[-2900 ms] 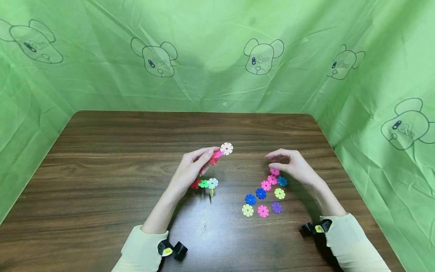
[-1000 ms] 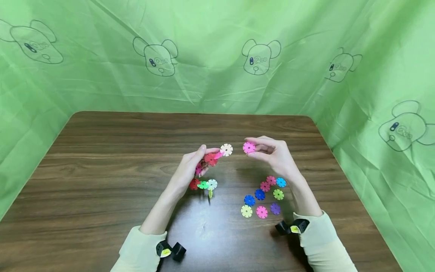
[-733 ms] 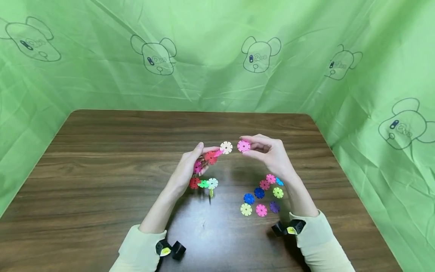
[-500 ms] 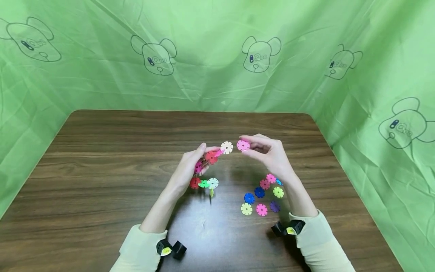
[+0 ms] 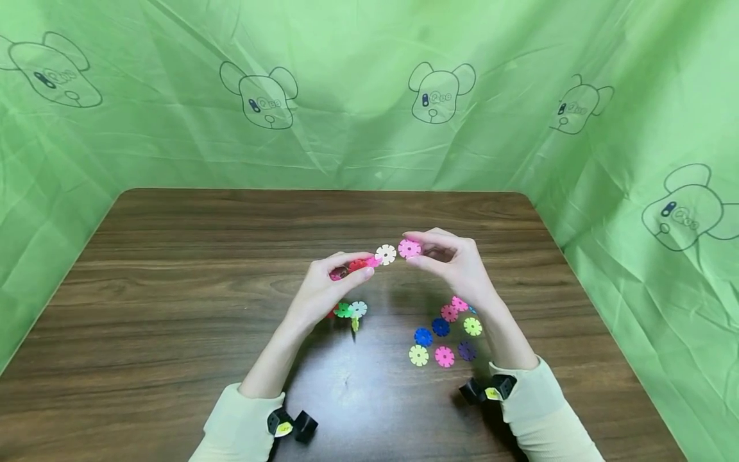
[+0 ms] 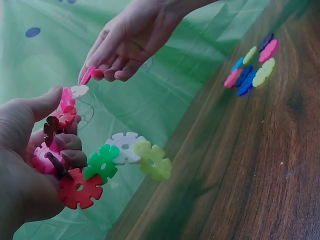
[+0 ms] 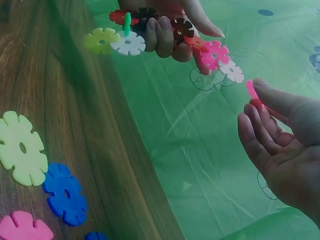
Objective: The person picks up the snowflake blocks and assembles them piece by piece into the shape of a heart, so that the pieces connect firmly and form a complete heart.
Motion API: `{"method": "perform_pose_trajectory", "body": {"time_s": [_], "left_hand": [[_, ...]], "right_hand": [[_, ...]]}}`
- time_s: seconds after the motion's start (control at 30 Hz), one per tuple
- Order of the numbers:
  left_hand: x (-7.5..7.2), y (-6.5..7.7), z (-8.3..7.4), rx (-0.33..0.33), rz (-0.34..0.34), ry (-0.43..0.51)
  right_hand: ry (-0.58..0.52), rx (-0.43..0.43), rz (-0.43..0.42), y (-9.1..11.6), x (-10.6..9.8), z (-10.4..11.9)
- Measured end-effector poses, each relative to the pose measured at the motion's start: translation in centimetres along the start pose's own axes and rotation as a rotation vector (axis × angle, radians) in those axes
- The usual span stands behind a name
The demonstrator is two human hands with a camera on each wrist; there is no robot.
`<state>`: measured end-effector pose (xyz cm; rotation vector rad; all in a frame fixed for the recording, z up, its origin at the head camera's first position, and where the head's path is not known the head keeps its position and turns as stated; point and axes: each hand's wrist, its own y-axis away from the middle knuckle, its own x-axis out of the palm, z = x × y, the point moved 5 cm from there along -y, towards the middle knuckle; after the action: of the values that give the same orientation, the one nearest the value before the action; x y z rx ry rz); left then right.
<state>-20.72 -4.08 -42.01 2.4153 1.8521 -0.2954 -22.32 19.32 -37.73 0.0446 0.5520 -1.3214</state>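
My left hand (image 5: 326,289) holds a chain of interlocking snowflake discs, its fingers curled round the middle part. A cream-white disc (image 5: 386,255) forms the chain's upper end, beside a pink disc. From the lower side of the hand hang a red disc (image 6: 80,189), a green disc (image 6: 102,164), a white disc (image 6: 125,148) and a yellow-green disc (image 6: 152,160). Between thumb and fingers, my right hand (image 5: 458,260) pinches a single pink disc (image 5: 409,249). In the right wrist view this disc is edge-on, a small gap away from the white end disc (image 7: 231,71).
Several loose discs lie on the wooden table (image 5: 202,256) below my right hand, among them a blue disc (image 5: 423,337), a yellow-green disc (image 5: 418,355), a pink disc (image 5: 444,357) and a purple disc (image 5: 467,351). A green cloth (image 5: 358,147) surrounds the table's back and sides.
My right hand has lifted a pink disc from the loose group and brought it left, close to the white end disc. My left thumb has come down over the chain.
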Motion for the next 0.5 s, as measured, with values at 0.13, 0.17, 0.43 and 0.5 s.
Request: {"method": "perform_pose_trajectory", "body": {"time_s": [0.13,0.17,0.43,0.5], "left_hand": [[0.06,0.05,-0.08,0.033,-0.021,-0.035],[0.09,0.06,-0.09,0.041,-0.025,-0.047],[0.42,0.24,-0.29,0.112,-0.049,-0.104],[0.50,0.31,-0.37,0.132,-0.058,-0.117]], "right_hand": [[-0.008,0.022,0.003,0.04,0.11,-0.09],[-0.009,0.027,0.004,0.06,0.13,-0.10],[0.001,0.063,0.019,0.42,0.03,-0.19],[0.008,0.077,0.027,0.54,0.02,-0.23]]}}
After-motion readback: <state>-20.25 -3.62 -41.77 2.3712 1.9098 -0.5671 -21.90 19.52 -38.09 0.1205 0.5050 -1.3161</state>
